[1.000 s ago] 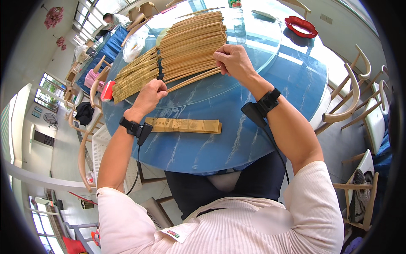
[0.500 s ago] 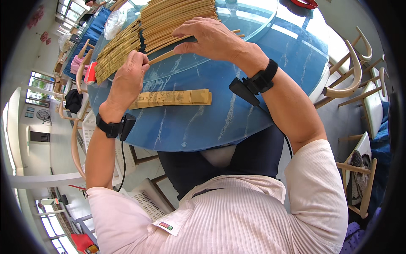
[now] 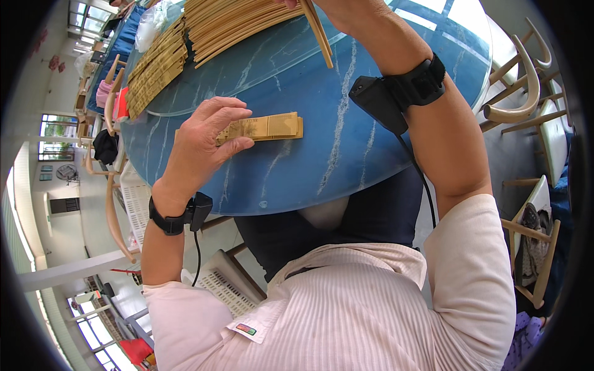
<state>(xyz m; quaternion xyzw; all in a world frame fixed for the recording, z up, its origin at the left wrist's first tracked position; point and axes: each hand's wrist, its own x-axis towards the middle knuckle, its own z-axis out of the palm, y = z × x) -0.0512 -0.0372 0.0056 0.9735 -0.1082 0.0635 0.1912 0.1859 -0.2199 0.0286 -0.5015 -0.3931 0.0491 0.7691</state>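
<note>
Blue, white-veined worktop (image 3: 309, 176), curved along its near edge. Clock readings taken from the middle of that near edge, 12 straight ahead of the person.

Left hand (image 3: 201, 145), at 10: palm side toward 2, thumb and fingers apart, spread either side of a stack of folded tan paper strips (image 3: 281, 125). The stack lies flat at 11, its free end toward 2; part of it is hidden behind the fingers. I cannot tell whether skin touches paper.

Right hand (image 3: 340, 11), at 12: cut off by the top of the view. Its grip is clamped on loose wooden sticks (image 3: 318, 38), slanting, their lower ends toward 5; the exact finger placement is out of sight.

Further out at 11: a broad row of wooden sticks (image 3: 238, 31), side by side, on a clear glass disc (image 3: 266, 65). Next to it, at 10, printed tan sleeves (image 3: 154, 69) lie in an overlapping row. Beyond them, a crumpled clear plastic bag (image 3: 151, 28).

Both wrists carry black straps; the left strap (image 3: 168, 217) and the right strap (image 3: 414, 86) each hold a dark box with a cable.

At 2, a wooden chair (image 3: 520, 93); at 3, another chair (image 3: 544, 275) with dark shoes (image 3: 532, 241) on its seat.
</note>
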